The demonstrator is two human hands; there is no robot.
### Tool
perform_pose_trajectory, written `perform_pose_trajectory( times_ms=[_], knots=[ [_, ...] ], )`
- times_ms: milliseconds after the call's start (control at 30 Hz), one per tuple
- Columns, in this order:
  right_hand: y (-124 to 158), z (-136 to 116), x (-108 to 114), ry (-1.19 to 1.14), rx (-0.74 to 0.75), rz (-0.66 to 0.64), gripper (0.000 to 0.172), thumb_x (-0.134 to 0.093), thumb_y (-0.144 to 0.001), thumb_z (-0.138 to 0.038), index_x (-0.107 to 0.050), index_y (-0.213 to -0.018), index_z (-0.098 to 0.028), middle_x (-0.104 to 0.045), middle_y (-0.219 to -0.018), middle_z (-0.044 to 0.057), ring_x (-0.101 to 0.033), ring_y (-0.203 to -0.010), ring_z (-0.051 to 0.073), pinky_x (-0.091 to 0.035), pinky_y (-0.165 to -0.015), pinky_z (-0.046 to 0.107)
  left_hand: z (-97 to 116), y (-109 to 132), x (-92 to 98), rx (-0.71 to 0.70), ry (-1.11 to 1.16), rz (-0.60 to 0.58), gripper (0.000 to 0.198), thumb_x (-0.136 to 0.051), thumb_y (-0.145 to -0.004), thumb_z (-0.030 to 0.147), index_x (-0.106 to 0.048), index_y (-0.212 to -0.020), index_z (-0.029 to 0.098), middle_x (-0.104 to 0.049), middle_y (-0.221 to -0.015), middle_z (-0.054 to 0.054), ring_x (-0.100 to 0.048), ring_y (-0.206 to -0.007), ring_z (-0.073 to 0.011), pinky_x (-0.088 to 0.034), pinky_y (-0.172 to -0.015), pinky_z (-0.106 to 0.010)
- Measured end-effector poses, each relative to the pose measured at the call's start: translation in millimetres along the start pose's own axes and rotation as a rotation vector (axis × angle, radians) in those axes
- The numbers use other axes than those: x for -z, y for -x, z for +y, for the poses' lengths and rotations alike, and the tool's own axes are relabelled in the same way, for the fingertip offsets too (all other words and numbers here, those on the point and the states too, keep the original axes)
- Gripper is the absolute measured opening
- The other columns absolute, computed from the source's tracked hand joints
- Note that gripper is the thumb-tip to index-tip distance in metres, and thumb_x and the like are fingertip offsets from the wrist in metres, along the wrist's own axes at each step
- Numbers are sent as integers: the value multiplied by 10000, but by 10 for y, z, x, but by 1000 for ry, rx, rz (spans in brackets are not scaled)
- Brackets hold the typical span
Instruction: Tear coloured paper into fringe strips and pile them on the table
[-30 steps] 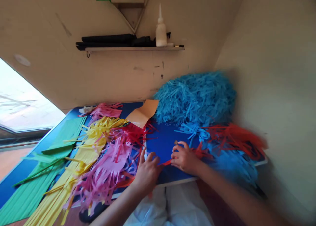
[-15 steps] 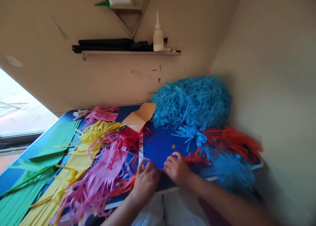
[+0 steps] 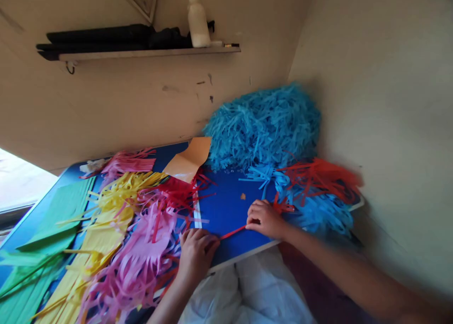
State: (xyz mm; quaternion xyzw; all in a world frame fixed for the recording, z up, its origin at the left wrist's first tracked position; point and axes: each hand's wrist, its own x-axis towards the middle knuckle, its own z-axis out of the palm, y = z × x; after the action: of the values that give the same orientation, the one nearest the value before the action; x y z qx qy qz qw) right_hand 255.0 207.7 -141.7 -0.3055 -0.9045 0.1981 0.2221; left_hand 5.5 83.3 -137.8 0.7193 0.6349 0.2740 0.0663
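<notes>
A thin red paper strip (image 3: 232, 232) is stretched between my two hands, just above the blue tabletop (image 3: 226, 206). My left hand (image 3: 198, 249) has its fingers closed on the strip's left end, near the table's front edge. Farther back and to the right, my right hand (image 3: 266, 219) pinches the other end. Red fringe (image 3: 282, 205) shows right behind the right hand; whether it joins the strip is hidden. Left of my left hand lies a pile of pink fringed paper (image 3: 159, 239), with dark red fringe (image 3: 179, 194) above it.
A big blue shredded-paper bundle (image 3: 264, 128) sits in the back corner. Orange-red fringe (image 3: 322, 180) and blue fringe (image 3: 327, 210) lie at right. Yellow paper (image 3: 102, 241), green paper (image 3: 53, 239) and an orange sheet (image 3: 189, 159) are spread leftward. A wall shelf (image 3: 152, 53) holds a white bottle (image 3: 198, 24).
My hands have moved apart, the left one leftward and the right one slightly up and right, so the red strip now shows taut between them. The camera view has shifted.
</notes>
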Motion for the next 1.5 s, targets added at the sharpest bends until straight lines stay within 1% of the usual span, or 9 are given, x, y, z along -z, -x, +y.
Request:
perform_pose_trajectory(
  times_ms=[233,367,533,767,967,1133,1200,1333,1500],
  knots=[
    [-29,-54,49,33,-47,-58,105,-781,-783,-216,-701,-717,-201,-676,-830,-1,-558,-880,167,-337,-791,316,104,-26,17,87,-75,5,191,-597,-881,347,-749,-789,277,-709,-799,-14,-612,-846,-220,-362,-874,-415],
    [-104,-98,71,83,-111,-144,143,-748,-787,-193,-669,-668,-187,-676,-816,1,-552,-884,172,-335,-779,307,220,-143,98,130,-190,-97,159,-623,-843,281,-701,-709,244,-687,-774,-17,-588,-849,-238,-352,-864,-432],
    [-158,-186,158,113,-115,-172,52,-724,-781,-199,-678,-756,-197,-686,-847,12,-556,-877,191,-311,-764,329,261,-202,109,-113,-280,-112,142,-631,-866,216,-713,-938,307,-697,-905,-7,-566,-970,-240,-291,-986,-476],
    [-142,-303,55,259,360,-170,73,-613,-895,-211,-686,-899,-212,-712,-958,21,-564,-894,173,-268,-853,395,287,-178,-30,-280,-278,-84,166,-614,-887,198,-722,-897,324,-715,-870,24,-570,-941,-220,-256,-1038,-503],
    [-271,-344,-132,462,480,-136,211,-509,-909,-148,-640,-743,-153,-672,-757,51,-553,-729,171,-310,-772,377,304,-269,-140,-267,-292,-8,216,-573,-887,156,-665,-703,224,-664,-697,14,-587,-737,-166,-267,-1067,-499],
    [-52,-693,173,2,142,-75,127,-596,-873,-260,-692,-829,-189,-720,-856,39,-621,-806,173,-358,-769,336,500,-64,106,-341,-139,275,143,-575,-917,204,-687,-847,256,-716,-787,41,-635,-797,-142,-232,-1110,-449],
    [73,-875,353,-359,18,-177,187,-577,-902,-331,-717,-881,-210,-724,-900,27,-629,-829,166,-388,-765,307,656,66,294,-410,-39,348,121,-591,-916,203,-694,-917,267,-732,-811,60,-648,-787,-116,-222,-1136,-437],
    [204,-1104,512,-979,-336,-395,344,-712,-752,-508,-693,-725,-166,-607,-646,-14,-492,-578,114,-342,-548,234,893,228,536,-464,50,412,168,-554,-918,144,-694,-904,236,-725,-754,57,-643,-691,-87,-276,-1131,-408],
    [326,-1264,352,-1148,-382,-181,403,-767,-691,-538,-627,-643,-164,-505,-597,-34,-404,-561,93,-317,-536,221,921,358,510,-304,165,344,150,-600,-882,149,-678,-938,265,-719,-769,48,-661,-680,-94,-401,-1048,-326]
  ],
)
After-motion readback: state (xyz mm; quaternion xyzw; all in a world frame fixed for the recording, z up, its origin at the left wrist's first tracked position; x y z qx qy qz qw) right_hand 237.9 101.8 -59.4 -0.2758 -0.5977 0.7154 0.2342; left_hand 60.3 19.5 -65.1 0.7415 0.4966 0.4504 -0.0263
